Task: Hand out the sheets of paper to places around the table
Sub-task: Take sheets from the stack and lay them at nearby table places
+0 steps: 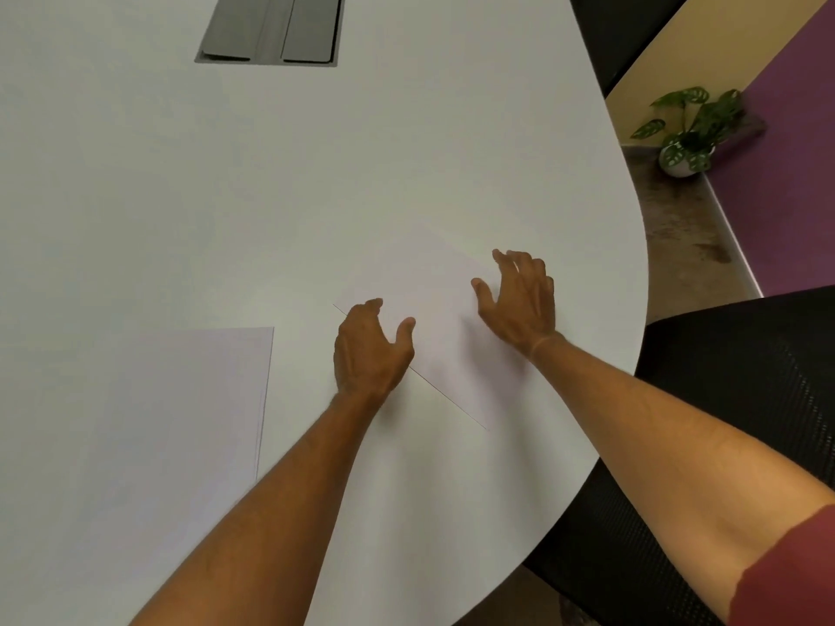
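A single white sheet of paper (pixel 440 318) lies flat and turned at an angle near the right rounded edge of the white table (pixel 316 183). My left hand (pixel 370 350) hovers at the sheet's left edge with fingers spread and thumb out. At the sheet's right side, my right hand (pixel 519 300) is spread as well, fingertips resting on or just above the paper. Neither hand grips anything. A stack of white sheets (pixel 149 436) lies at the near left of the table, its edges slightly fanned.
A grey cable hatch (pixel 271 29) is set into the table at the back. A black mesh chair (pixel 745 399) stands just beyond the table's right edge, another dark chair (pixel 619 33) at the far right. A potted plant (pixel 691 128) sits on the floor by a purple wall.
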Demonstrator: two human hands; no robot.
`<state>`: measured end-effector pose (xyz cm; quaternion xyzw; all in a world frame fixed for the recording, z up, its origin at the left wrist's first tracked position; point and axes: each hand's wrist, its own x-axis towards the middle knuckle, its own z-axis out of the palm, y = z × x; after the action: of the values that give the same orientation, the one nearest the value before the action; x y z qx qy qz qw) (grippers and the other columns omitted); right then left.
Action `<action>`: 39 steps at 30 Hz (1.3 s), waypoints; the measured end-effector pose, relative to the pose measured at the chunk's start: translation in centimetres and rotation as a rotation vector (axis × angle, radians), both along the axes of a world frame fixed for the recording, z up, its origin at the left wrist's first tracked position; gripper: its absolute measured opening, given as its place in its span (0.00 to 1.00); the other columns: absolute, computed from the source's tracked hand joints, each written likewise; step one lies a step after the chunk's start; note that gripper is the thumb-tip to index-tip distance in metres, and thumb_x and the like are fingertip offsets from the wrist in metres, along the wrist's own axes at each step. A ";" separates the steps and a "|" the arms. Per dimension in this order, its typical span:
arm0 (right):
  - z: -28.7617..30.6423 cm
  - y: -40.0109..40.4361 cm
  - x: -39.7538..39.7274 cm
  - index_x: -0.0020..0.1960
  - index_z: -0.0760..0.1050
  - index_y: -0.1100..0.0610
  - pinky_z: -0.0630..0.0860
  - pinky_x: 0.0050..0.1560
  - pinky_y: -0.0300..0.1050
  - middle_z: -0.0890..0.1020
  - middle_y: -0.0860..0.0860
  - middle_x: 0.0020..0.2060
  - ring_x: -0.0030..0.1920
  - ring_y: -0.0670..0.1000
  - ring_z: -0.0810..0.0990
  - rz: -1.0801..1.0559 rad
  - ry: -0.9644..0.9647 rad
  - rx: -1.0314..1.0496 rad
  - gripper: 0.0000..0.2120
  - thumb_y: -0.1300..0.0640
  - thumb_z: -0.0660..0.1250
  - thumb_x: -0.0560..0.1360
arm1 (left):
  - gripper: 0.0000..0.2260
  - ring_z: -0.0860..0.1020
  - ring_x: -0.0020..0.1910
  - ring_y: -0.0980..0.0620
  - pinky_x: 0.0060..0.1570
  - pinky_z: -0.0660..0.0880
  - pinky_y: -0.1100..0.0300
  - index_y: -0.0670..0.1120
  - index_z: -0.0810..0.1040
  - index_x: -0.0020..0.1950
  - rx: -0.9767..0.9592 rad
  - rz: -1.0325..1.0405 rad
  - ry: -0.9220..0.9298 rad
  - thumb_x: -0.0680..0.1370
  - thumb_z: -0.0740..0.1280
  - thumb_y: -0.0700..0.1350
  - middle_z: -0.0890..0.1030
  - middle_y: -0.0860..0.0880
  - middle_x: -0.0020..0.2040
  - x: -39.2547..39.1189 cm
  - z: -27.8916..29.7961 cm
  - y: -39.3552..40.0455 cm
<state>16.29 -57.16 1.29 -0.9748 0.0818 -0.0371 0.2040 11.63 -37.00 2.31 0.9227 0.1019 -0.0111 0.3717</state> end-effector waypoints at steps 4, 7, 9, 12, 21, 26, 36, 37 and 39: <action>1.4 2.4 -2.6 0.76 0.63 0.57 0.65 0.66 0.57 0.67 0.59 0.74 0.72 0.60 0.66 0.028 -0.037 -0.154 0.32 0.43 0.62 0.76 | 0.34 0.62 0.76 0.44 0.73 0.59 0.51 0.42 0.59 0.78 0.231 -0.240 -0.103 0.79 0.64 0.57 0.64 0.42 0.77 0.2 0.8 1.9; 2.6 4.2 -4.5 0.78 0.58 0.56 0.62 0.70 0.58 0.62 0.60 0.76 0.75 0.61 0.61 0.039 -0.034 -0.202 0.36 0.40 0.59 0.76 | 0.38 0.51 0.80 0.46 0.75 0.48 0.55 0.42 0.49 0.80 0.370 -0.367 -0.165 0.79 0.60 0.61 0.53 0.43 0.81 0.0 1.7 3.6; 3.5 5.2 -5.6 0.79 0.54 0.56 0.58 0.73 0.58 0.58 0.60 0.78 0.78 0.61 0.57 0.044 -0.034 -0.224 0.38 0.38 0.57 0.76 | 0.39 0.46 0.80 0.47 0.75 0.42 0.55 0.42 0.45 0.80 0.432 -0.428 -0.182 0.79 0.57 0.63 0.47 0.44 0.81 -0.3 2.5 4.7; 4.9 6.6 -6.9 0.80 0.48 0.56 0.51 0.76 0.58 0.52 0.59 0.79 0.79 0.59 0.51 0.055 -0.059 -0.242 0.40 0.37 0.55 0.76 | 0.40 0.41 0.80 0.47 0.76 0.39 0.53 0.43 0.40 0.80 0.491 -0.480 -0.198 0.79 0.52 0.65 0.43 0.44 0.81 -0.7 3.7 6.3; 8.1 11.1 -10.5 0.80 0.42 0.57 0.44 0.78 0.58 0.46 0.58 0.80 0.80 0.58 0.44 0.099 -0.101 -0.310 0.43 0.34 0.52 0.76 | 0.42 0.35 0.78 0.46 0.76 0.36 0.49 0.45 0.36 0.79 0.573 -0.497 -0.250 0.76 0.45 0.70 0.36 0.44 0.80 -2.6 6.9 10.5; 9.2 13.5 -13.0 0.80 0.40 0.56 0.43 0.78 0.58 0.44 0.58 0.80 0.80 0.57 0.42 0.124 -0.118 -0.320 0.43 0.33 0.51 0.76 | 0.42 0.34 0.78 0.46 0.76 0.35 0.47 0.46 0.34 0.79 0.599 -0.478 -0.251 0.75 0.44 0.70 0.34 0.44 0.79 -5.2 8.1 12.6; 10.2 18.7 -20.8 0.80 0.40 0.57 0.43 0.78 0.59 0.43 0.58 0.80 0.79 0.57 0.41 0.156 -0.177 -0.324 0.43 0.32 0.48 0.76 | 0.43 0.32 0.78 0.46 0.76 0.36 0.46 0.45 0.32 0.78 0.641 -0.439 -0.284 0.75 0.42 0.71 0.33 0.44 0.79 -13.3 9.8 18.4; 10.4 19.3 -21.5 0.80 0.40 0.57 0.43 0.78 0.59 0.44 0.58 0.80 0.79 0.57 0.42 0.162 -0.188 -0.318 0.44 0.32 0.49 0.75 | 0.43 0.32 0.77 0.46 0.76 0.35 0.46 0.45 0.32 0.78 0.646 -0.435 -0.286 0.75 0.42 0.71 0.32 0.44 0.79 -14.3 9.9 19.1; 10.7 20.8 -22.7 0.80 0.40 0.57 0.43 0.78 0.59 0.44 0.58 0.80 0.79 0.57 0.41 0.170 -0.196 -0.299 0.44 0.31 0.49 0.75 | 0.43 0.32 0.77 0.45 0.76 0.35 0.46 0.46 0.32 0.79 0.659 -0.424 -0.288 0.74 0.42 0.71 0.32 0.44 0.79 -16.0 10.3 20.8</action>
<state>-6.37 -36.38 12.02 -0.9894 -0.0272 -0.1261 0.0666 -4.35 -16.23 12.65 0.9850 -0.1452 0.0748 0.0564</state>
